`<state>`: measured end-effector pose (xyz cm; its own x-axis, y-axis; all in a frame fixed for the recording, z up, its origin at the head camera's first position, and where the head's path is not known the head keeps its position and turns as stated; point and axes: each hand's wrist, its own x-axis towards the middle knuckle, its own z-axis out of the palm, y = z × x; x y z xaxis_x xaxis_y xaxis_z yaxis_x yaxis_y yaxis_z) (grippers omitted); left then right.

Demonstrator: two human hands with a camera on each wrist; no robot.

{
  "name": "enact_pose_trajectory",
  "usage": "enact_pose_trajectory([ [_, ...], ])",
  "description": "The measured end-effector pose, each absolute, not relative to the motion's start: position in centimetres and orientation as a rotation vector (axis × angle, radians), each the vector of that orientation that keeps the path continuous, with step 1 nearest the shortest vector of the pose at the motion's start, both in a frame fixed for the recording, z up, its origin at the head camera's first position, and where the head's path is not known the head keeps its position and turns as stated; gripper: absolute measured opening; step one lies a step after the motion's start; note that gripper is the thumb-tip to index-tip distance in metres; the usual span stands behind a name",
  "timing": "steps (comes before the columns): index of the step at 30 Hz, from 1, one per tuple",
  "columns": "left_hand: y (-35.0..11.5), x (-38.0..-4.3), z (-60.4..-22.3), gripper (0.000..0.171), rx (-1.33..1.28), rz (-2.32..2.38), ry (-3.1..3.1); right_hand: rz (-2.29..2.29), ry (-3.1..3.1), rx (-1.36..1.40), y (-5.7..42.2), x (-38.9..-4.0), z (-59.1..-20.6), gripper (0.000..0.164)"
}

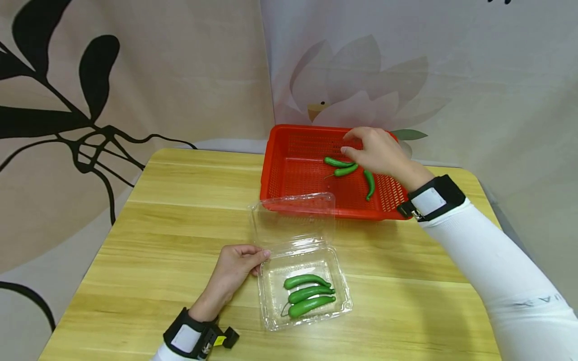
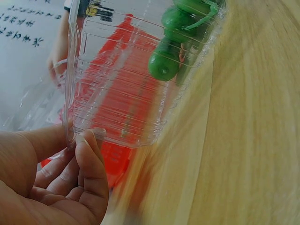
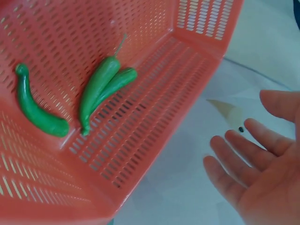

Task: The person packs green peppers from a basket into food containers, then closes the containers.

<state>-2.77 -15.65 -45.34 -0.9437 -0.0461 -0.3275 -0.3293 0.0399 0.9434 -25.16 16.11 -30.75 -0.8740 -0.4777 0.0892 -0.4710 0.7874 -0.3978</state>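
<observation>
My left hand [image 1: 238, 265] pinches the left edge of a clear plastic clamshell box [image 1: 267, 311] near its hinge, thumb on top; the left wrist view shows the thumb and fingers meeting at the rim. Three green chili peppers [image 1: 311, 306] lie side by side in the box's base, and its lid [image 1: 293, 220] stands open behind. Over the red plastic basket [image 1: 293, 175] hangs my right hand [image 1: 375, 148], fingers spread and holding nothing. Three more green peppers [image 3: 99, 86] lie in the basket, two together and one apart [image 3: 37, 110], below the right hand.
Under everything is a wood-grain table [image 1: 180, 215]. The basket stands at its back edge, against a printed cloth backdrop [image 1: 203, 65]. The open lid overlaps the basket's front rim in the head view.
</observation>
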Motion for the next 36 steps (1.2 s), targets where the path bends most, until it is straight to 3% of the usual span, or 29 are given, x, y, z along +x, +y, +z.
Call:
enact_pose_trajectory([
  [19, -15.5, -2.4, -45.1, 0.012, -0.379, 2.011, 2.1, -0.277, 2.705, -0.553, 16.6, -28.5, -31.9, 0.066],
  [26, -15.4, -2.2, -44.9, 0.012, -0.378, 1.987, 2.119, -0.264, 2.608, -0.507, 16.8, -28.7, -32.8, 0.058],
  [31, -15.4, -2.2, -44.8, 0.011, -0.385, 1.988, 2.119, -0.223, 2.552, -0.515, 16.3, -28.9, -33.6, 0.03],
  [36, -15.3, -2.2, -44.8, 0.012, -0.392, 2.011, 2.096, -0.151, 2.502, -0.475, 15.8, -28.9, -34.2, 0.032],
])
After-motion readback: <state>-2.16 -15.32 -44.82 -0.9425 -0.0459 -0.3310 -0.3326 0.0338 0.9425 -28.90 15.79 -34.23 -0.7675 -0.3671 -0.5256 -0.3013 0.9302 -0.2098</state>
